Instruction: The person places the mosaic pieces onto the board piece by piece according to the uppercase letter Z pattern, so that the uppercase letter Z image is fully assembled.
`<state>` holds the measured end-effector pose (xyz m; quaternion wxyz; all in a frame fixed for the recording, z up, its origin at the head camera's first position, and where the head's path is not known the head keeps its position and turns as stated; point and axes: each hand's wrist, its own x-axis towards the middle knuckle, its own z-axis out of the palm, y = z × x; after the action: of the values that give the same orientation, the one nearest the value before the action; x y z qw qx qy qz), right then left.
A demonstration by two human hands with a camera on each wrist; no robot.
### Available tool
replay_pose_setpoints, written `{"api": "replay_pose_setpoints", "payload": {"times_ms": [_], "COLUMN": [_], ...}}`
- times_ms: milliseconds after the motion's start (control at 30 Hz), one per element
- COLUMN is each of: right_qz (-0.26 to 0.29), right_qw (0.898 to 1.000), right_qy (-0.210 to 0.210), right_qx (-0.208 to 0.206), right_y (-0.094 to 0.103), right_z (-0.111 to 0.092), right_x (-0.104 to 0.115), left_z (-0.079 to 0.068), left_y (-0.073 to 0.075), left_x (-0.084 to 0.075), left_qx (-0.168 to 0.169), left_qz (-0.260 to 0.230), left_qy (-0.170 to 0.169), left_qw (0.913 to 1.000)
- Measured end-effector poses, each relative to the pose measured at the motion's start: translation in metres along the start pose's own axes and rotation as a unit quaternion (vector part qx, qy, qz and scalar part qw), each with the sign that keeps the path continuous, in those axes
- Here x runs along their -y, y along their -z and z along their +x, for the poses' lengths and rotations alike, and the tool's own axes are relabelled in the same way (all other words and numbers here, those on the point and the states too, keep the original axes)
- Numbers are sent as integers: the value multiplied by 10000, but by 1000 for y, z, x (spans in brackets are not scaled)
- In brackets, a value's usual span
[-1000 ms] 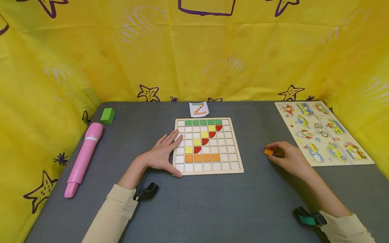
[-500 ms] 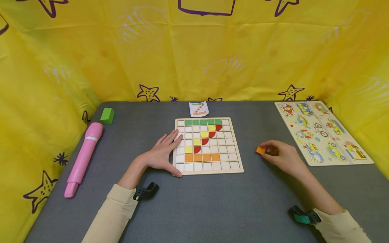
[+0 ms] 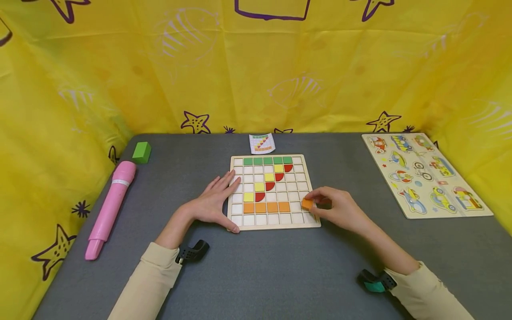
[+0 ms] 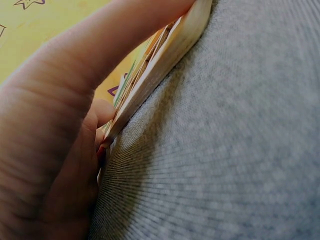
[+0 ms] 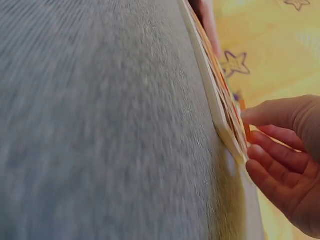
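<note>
A wooden grid board (image 3: 280, 227) lies mid-table, with green squares (image 3: 267, 161) along its top row, a diagonal of yellow squares and red quarter-circles (image 3: 270, 186), and an orange row (image 3: 266, 207) near the bottom. My left hand (image 3: 212, 202) rests at the board's left edge, fingers spread, thumb by the lower left corner. Between thumb and fingertips my right hand (image 3: 340, 208) pinches an orange square tile (image 3: 307, 204), held over the right end of the orange row. The right wrist view shows this tile (image 5: 246, 122) edge-on, close over the board.
Behind the board lies a small pattern card (image 3: 262, 144). A pink microphone (image 3: 111, 209) and a green block (image 3: 142, 153) are at the left. On the right is a wooden picture puzzle (image 3: 426, 178). Yellow cloth (image 3: 256, 66) hangs around the table.
My right hand has moved left with the orange tile, from beside the picture puzzle to over the grid board's right side. The left hand has stayed in place.
</note>
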<state>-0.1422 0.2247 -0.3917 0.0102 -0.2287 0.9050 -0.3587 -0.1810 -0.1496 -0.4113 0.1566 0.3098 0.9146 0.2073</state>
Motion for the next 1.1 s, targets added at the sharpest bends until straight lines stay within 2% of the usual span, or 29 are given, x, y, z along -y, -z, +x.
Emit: {"api": "replay_pose_setpoints", "payload": {"times_ms": [333,667,1100], "right_qz": [-114,-131,-60], "right_qw": [9983,9980,9983], "right_qy": [495,366,449], "right_qx": [283,488,367], "right_y": [-11,-13,-14], "right_z": [10,12,10], "right_x": [7,9,6], "left_z": [-1,-2,-3], "left_y": [-1,-1,-1], "left_x": [0,-1,-2], "left_qx": [-15,-34,-24], "left_qz": [-1,-25,-90], "left_qy": [2,-6,11], "left_qw": [10000,10000,10000]}}
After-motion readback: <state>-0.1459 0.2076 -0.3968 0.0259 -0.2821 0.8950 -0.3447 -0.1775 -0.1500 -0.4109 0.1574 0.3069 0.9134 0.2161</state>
